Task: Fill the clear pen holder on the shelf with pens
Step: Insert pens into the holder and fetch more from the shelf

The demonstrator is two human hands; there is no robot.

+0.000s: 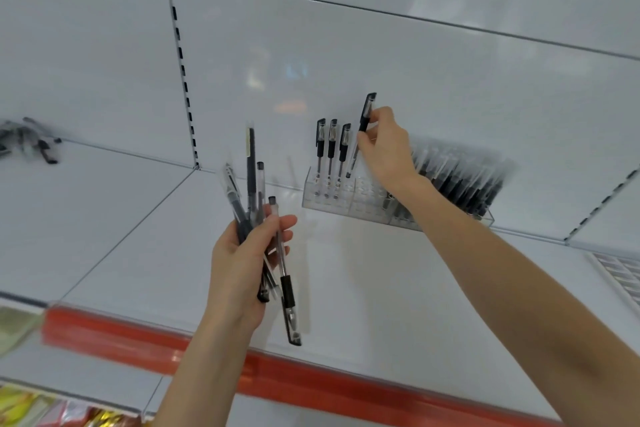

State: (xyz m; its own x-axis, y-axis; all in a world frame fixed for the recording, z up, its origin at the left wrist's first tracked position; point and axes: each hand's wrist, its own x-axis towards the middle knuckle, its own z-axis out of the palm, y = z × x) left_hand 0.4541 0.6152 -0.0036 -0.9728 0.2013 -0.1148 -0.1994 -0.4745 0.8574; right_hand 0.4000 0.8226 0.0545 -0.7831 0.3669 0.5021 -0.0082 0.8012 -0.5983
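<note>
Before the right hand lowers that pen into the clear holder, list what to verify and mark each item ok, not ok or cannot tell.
1. Grip: the right hand pinches the pen just below its cap: ok.
2. Tilt: the pen leans, cap to the right, more than the three standing pens: not ok.
3. Place: its tip is at the top of the clear pen holder, right of the standing pens: ok.
4. Tip over one exact hole: cannot tell.
5. Free holes beside the standing pens: ok.
6. Supply: the left hand grips the bundle of spare pens, apart from the holder: ok.
</note>
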